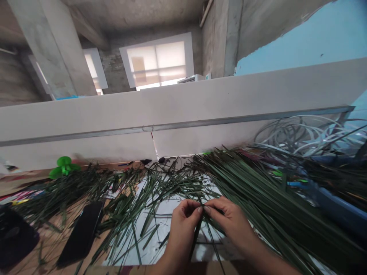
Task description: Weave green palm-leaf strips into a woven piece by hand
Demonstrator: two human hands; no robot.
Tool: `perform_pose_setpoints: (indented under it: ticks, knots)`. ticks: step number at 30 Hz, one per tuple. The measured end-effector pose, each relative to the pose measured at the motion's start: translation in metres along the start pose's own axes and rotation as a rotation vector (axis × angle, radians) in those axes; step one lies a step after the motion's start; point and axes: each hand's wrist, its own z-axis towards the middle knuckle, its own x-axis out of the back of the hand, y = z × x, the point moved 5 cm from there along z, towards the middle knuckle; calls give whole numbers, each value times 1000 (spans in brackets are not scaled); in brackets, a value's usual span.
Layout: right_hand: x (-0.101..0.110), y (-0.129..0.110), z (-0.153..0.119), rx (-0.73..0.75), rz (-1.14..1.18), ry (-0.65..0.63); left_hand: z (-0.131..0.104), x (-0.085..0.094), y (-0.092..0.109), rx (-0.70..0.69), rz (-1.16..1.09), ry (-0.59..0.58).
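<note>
My left hand (185,221) and my right hand (225,215) meet above the white work surface, thumbs and index fingertips pinched close together. Between them they hold dark green leaf strips (197,235), whose long ends hang down towards me. How the strips cross at the fingertips is too small to make out. Just right of my right hand lies a thick bundle of long green leaves (258,191). Loose cut leaf strips (143,214) are scattered to the left of my left hand and behind both hands.
A black phone (82,233) lies at the left, with a dark object (17,236) beside it. Behind them stands a green three-lobed plastic item (64,167). A blue container (338,210) and coiled pale strips (295,133) occupy the right. A white partition (183,103) rises behind the table.
</note>
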Motion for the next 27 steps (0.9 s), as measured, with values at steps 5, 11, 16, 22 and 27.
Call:
perform_pose_setpoints:
  ticks: [5, 11, 16, 22, 27]
  knots:
    - [3, -4, 3, 82, -171, -21, 0, -1, 1, -4, 12, -24]
    - [3, 0, 4, 51, -43, -11, 0, 0, -4, -2, -9, -27]
    - [-1, 9, 5, -62, 125, -58, 3, 0, -6, 23, -48, -45]
    - [4, 11, 6, -95, 111, 22, 6, 5, 6, -4, 70, -39]
    - [7, 13, 7, -109, 138, 61, 4, 3, 9, -28, 264, -90]
